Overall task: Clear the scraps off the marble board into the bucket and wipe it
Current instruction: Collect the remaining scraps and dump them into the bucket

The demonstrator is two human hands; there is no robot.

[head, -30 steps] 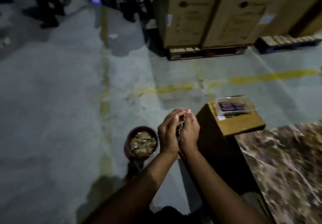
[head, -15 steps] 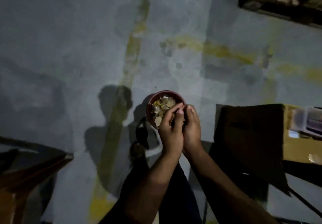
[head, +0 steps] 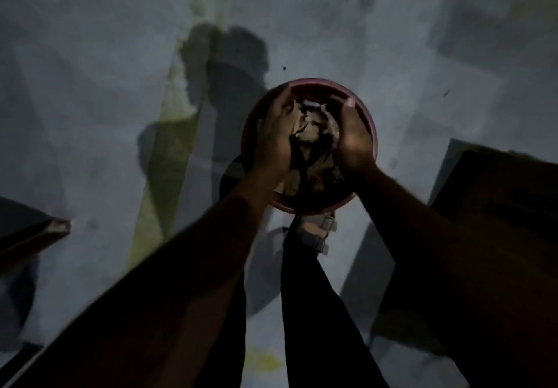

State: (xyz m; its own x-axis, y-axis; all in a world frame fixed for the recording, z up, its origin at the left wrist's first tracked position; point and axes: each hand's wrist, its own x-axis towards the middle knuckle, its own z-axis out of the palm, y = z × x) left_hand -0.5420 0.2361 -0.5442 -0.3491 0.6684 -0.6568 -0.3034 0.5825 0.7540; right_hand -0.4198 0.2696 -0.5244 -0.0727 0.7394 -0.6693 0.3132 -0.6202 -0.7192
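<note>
Head cam pointed almost straight down, dim and a bit blurred. I saw both hands held over the red bucket (head: 367, 122), which stood on the grey concrete floor (head: 90, 100). Left hand (head: 276, 134) sat over the bucket's left side, right hand (head: 353, 137) over its right side, palms turned inward toward each other with a gap between them. Fingers on each hand looked close together and gently curved, cupped, not clenched; I couldn't tell whether any scrap was pinched in either hand, too dark. Scraps (head: 311, 134), tan and dark pieces, showed in the gap between the palms and down inside the bucket; whether the upper ones were touching the hands or already lying in the pile I couldn't tell. Bucket rim was visible at top and bottom, sides partly hidden by the hands.

Marble board wasn't in the shot. Both forearms ran up from the lower edge of the frame. Below the bucket I saw a dark trouser leg (head: 317, 312) and a foot in a sandal (head: 320, 230) just beside the bucket's near edge. A worn yellow floor line (head: 169, 152) ran left of the bucket, with hand-and-arm shadows across it. A dark box-like shape (head: 498, 221) sat at right, and a dark edged object (head: 33, 236) poked in at far left; couldn't identify either
</note>
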